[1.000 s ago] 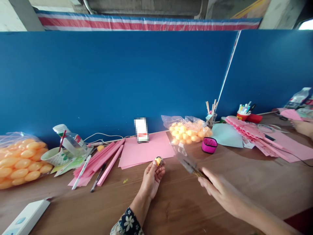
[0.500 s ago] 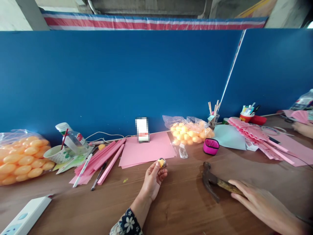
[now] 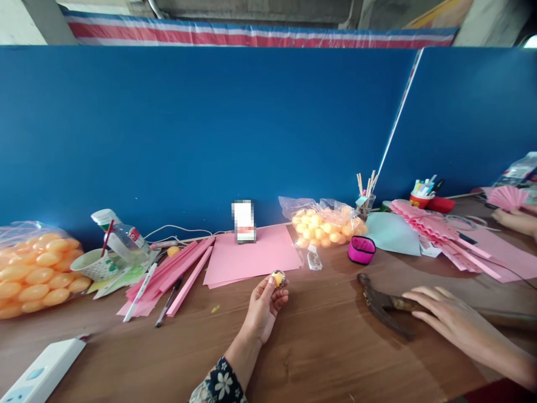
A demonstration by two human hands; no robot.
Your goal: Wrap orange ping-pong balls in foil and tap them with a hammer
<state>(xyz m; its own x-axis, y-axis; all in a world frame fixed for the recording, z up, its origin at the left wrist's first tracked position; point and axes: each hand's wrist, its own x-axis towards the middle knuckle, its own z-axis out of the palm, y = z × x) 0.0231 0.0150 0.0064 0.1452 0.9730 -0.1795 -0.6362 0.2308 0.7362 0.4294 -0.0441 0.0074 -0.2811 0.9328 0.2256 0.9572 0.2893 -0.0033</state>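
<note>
My left hand [image 3: 262,308] is raised just above the wooden table [image 3: 319,352] and pinches a small yellow ball [image 3: 277,277] with a bit of metal on it between thumb and fingertips. My right hand [image 3: 457,323] lies at the right with its fingers stretched out over the handle of a hammer [image 3: 380,299]. The hammer lies flat on the table, its dark head pointing left toward the ball. About a hand's width of bare table separates the ball from the hammer head.
Bags of orange balls sit at the far left [image 3: 33,274] and centre back [image 3: 327,225]. Pink paper sheets [image 3: 255,252], pink strips [image 3: 176,271], a pink tape roll [image 3: 361,249], a bottle [image 3: 121,238] and a cup [image 3: 97,265] lie nearby. Another person's hand [image 3: 514,219] works at the right.
My right hand brought the hammer down from mid-air, laid it on the table and slid right, its fingers opening over the handle. My left hand kept the ball still.
</note>
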